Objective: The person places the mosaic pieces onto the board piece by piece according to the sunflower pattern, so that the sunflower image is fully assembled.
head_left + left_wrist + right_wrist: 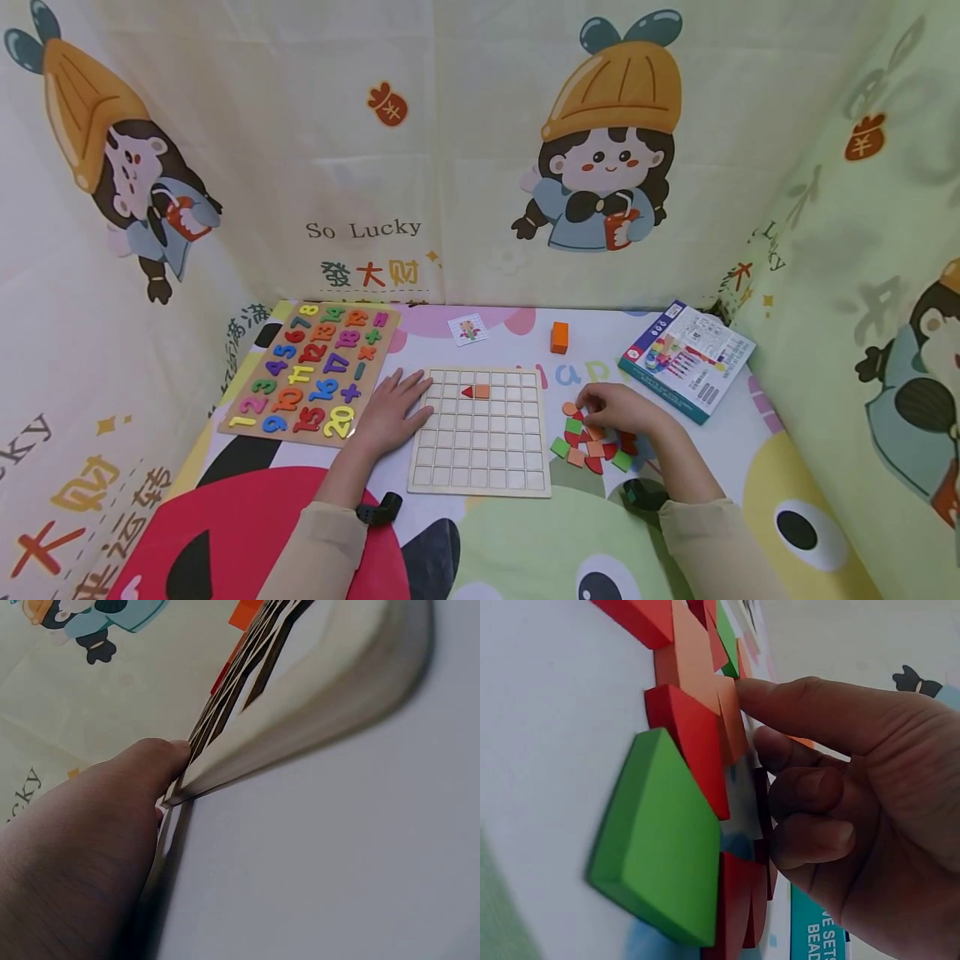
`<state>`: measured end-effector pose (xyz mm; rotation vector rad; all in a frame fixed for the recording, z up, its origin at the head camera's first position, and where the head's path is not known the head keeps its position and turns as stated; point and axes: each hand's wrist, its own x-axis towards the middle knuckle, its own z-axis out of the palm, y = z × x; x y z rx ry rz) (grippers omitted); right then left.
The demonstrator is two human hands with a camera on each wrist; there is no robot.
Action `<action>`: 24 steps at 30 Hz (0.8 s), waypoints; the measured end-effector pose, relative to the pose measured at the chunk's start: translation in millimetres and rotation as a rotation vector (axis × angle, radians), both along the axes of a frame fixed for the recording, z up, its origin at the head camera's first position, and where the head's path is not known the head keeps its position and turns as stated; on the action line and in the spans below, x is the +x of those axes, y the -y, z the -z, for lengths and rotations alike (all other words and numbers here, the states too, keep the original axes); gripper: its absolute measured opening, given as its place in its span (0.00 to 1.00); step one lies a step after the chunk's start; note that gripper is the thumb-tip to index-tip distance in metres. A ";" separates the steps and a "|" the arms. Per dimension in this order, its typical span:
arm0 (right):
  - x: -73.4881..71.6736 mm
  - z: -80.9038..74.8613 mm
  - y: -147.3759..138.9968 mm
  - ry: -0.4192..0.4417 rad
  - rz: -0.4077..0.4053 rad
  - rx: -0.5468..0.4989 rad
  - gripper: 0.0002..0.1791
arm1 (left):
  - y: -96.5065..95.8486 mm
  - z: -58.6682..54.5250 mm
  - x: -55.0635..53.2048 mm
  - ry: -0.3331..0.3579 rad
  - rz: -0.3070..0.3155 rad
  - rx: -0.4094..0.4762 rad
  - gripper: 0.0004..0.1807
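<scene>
My left hand lies with its fingers spread at the left edge of a wooden grid board. In the left wrist view, the thumb touches the board's rim. On the board, a red triangle sits beside an orange square near the top. My right hand is over a loose pile of red, green and orange pieces to the board's right. In the right wrist view, its thumb tip is at an orange piece, the other fingers bent. A green square lies nearer that camera.
A number board with colourful numerals lies left of the grid board. Behind are a small picture card and an orange block. A flat box lies at the back right. Printed cloth walls enclose the table.
</scene>
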<state>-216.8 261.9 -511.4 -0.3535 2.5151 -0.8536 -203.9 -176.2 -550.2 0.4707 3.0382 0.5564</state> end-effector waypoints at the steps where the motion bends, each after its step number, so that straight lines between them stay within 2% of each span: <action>1: -0.1 0.0 0.6 -0.003 0.000 0.007 0.10 | 0.1 0.1 -0.1 0.001 0.000 0.000 0.34; 12: 0.0 -0.9 4.6 -0.002 0.003 0.009 0.12 | -0.4 -1.4 0.2 0.001 -0.002 0.002 0.34; 24: 0.7 -1.8 5.9 -0.023 -0.013 0.022 0.09 | -0.2 1.1 -0.3 -0.020 0.007 -0.001 0.34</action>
